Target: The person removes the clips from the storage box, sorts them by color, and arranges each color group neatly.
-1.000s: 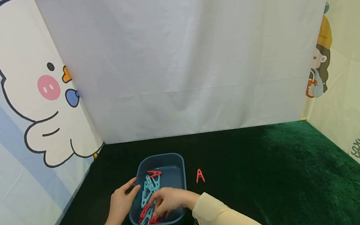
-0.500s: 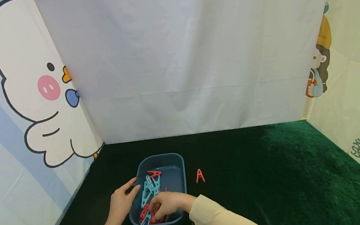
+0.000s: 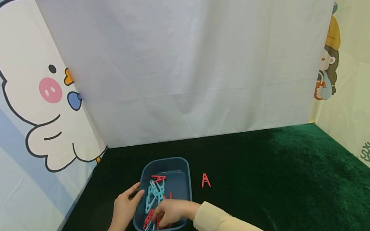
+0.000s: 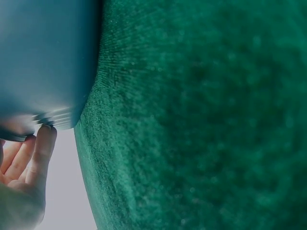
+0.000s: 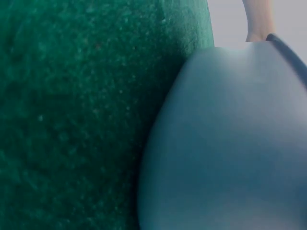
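Note:
A dark blue plastic bin holds several light blue clothespins and a few red clothespins. At its left rim, my left hand rests with fingers extended; the left wrist view has its fingertips touching the outer wall. My right hand reaches into the near end of the bin, fingers bent downward. Red plastic of a clothespin shows between its thumb and forefinger, which appear to pinch it. The hand hides part of the pile. The right wrist view has mostly the bin's outer wall.
One red clothespin lies on the dark green cloth, just right of the bin. White fabric hangs behind, with printed cloth panels at both sides.
My right hand has shifted slightly nearer and lower in the bin, uncovering red clothespin tips by the middle of the pile. The left hand and bin stay put.

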The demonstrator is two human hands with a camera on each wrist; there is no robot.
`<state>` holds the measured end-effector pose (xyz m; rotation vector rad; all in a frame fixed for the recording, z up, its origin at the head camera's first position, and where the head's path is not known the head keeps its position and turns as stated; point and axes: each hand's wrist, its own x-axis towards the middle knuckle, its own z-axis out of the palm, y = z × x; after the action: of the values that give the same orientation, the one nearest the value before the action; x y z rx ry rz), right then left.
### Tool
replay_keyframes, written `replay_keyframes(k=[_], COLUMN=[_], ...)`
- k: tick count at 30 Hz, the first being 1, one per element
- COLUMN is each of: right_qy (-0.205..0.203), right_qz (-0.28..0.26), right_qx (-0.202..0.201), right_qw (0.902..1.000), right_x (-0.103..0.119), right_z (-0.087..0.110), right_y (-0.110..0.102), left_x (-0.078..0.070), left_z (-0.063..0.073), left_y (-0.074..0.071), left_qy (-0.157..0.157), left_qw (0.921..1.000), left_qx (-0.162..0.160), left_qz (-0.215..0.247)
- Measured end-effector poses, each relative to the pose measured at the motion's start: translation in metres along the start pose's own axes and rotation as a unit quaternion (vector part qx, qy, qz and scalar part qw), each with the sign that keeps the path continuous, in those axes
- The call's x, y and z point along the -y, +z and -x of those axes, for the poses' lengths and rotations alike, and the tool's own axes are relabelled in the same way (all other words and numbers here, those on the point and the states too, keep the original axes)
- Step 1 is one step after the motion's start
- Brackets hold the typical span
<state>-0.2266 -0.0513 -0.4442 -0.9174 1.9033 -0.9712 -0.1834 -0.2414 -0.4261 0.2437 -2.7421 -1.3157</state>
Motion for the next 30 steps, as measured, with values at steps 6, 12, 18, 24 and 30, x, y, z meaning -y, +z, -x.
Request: replay_keyframes(k=[6,12,18,24,30], right_qy=[-0.007,-0.012,-0.013,-0.023,-0.054], right_qz=[-0.003,0.003,-0.026,-0.041,-0.036], right_qx=[0.006,0.001,-0.014,-0.035,-0.046], right_qw=[1.0,0.9999,0.9995,0.9983,0.9968], right_x=[-0.039,-0.025,0.027,0.035,0.033], right_z=[-0.03,-0.017,0.025,0.034,0.032], right_y=[-0.001,-0.002,0.0,-0.002,-0.006], left_x=[0.001,0.001,0.001,0.0,0.001], left_z=[-0.001,-0.001,-0.001,-0.001,-0.003], left_y=[0.0,0.001,0.001,0.0,0.002], left_qy=[0.001,0.001,0.0,0.001,-0.003], left_qw=[1.0,1.0,1.0,1.0,1.0], left_qx=[-0.002,-0.003,-0.002,0.002,-0.002], left_qz=[0.0,0.002,-0.001,-0.001,-0.001])
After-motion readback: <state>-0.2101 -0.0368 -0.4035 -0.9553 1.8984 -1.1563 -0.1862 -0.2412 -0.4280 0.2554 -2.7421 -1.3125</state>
